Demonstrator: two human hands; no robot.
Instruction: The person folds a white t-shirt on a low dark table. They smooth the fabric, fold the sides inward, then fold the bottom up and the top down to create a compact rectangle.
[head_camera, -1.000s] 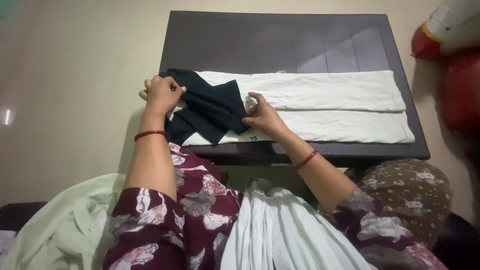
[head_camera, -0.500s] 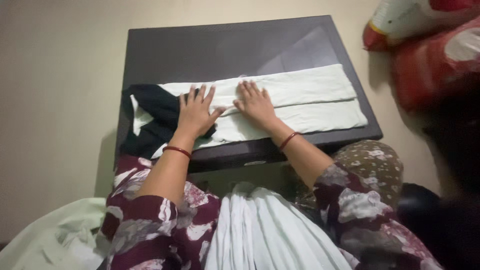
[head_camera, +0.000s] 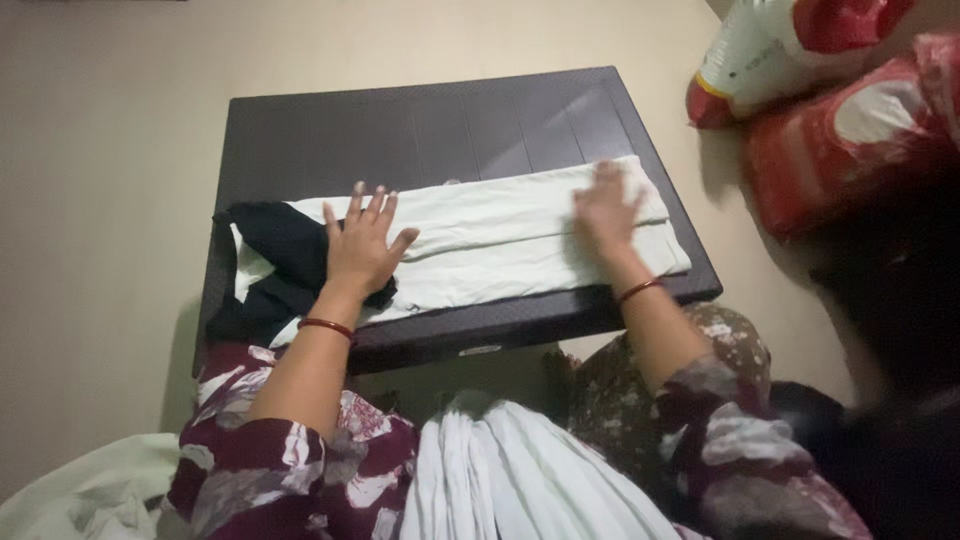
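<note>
A long folded white garment (head_camera: 490, 245) lies across a low dark table (head_camera: 420, 125), with a black cloth part (head_camera: 275, 260) at its left end. My left hand (head_camera: 362, 248) rests flat with fingers spread where the black part meets the white cloth. My right hand (head_camera: 606, 210) lies flat and blurred on the white cloth near its right end. Neither hand holds anything.
Red and white sacks (head_camera: 830, 90) lie on the floor to the right of the table. A pale cloth (head_camera: 90, 495) is heaped at the lower left. White fabric (head_camera: 520, 470) drapes over my lap, with a brown floral cloth (head_camera: 720, 345) beside it.
My hands let go of the black part and pressed flat on the garment. My right hand has since slid rightward along the white cloth. The view has shifted.
</note>
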